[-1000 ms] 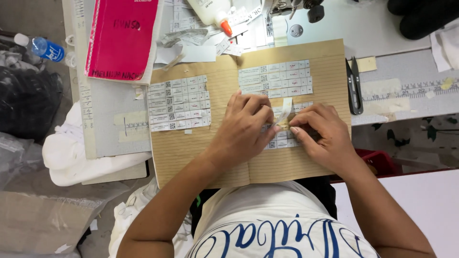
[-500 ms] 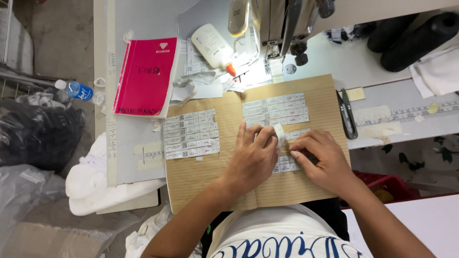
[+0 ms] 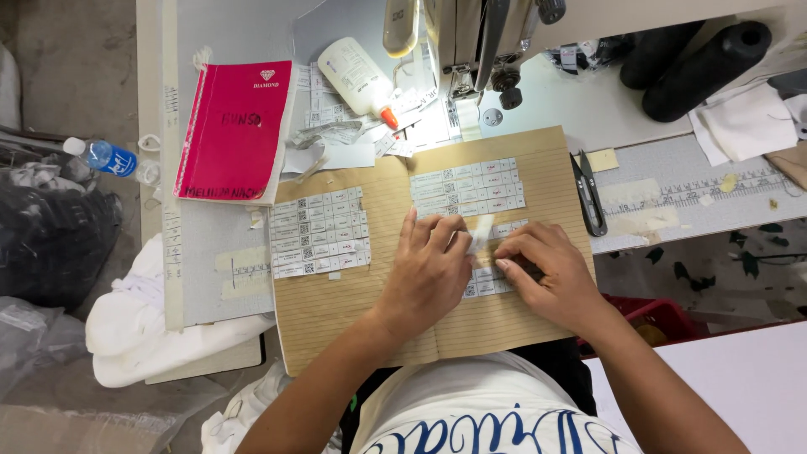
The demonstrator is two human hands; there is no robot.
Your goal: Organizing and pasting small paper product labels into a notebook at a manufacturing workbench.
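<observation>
Nearest the body, an open brown lined notebook (image 3: 336, 294) lies across the table edge. Left hand (image 3: 429, 273) rests flat w/ fingers spread on its right page; right hand (image 3: 551, 277) beside it pinches a small white label strip (image 3: 481, 231) between them. Rows of stuck labels (image 3: 319, 231) fill both pages. Farther back: black thread snips (image 3: 587, 193), pink notebook (image 3: 237, 130), white glue bottle (image 3: 357, 80), sewing machine (image 3: 471, 38).
</observation>
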